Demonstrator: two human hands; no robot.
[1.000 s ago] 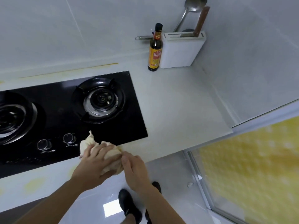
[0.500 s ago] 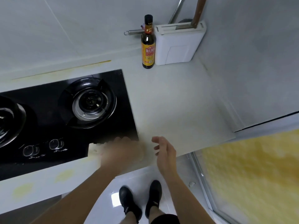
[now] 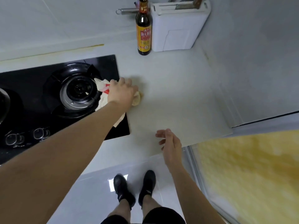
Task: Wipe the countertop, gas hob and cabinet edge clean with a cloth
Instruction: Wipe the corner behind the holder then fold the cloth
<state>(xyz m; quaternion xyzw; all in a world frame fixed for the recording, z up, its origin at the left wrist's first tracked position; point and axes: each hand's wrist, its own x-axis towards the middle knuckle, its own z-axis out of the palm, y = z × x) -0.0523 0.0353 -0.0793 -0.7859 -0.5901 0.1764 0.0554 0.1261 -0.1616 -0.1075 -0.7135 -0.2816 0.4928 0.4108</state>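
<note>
Pale countertop (image 3: 178, 97), running from the back wall to a front edge nearest the camera, ending at a right edge by the side wall. Black glass gas hob (image 3: 32, 97) set into the left part, its right edge partway across the counter. Cream cloth (image 3: 103, 97) with a red mark lying across the hob's right edge, partly on the glass and partly on the counter. Dark sauce bottle (image 3: 144, 34) upright at the back edge, just beside a white utensil holder (image 3: 178, 28) in the back right corner. Yellowish staining (image 3: 68, 50) along the back edge behind the hob.
</note>
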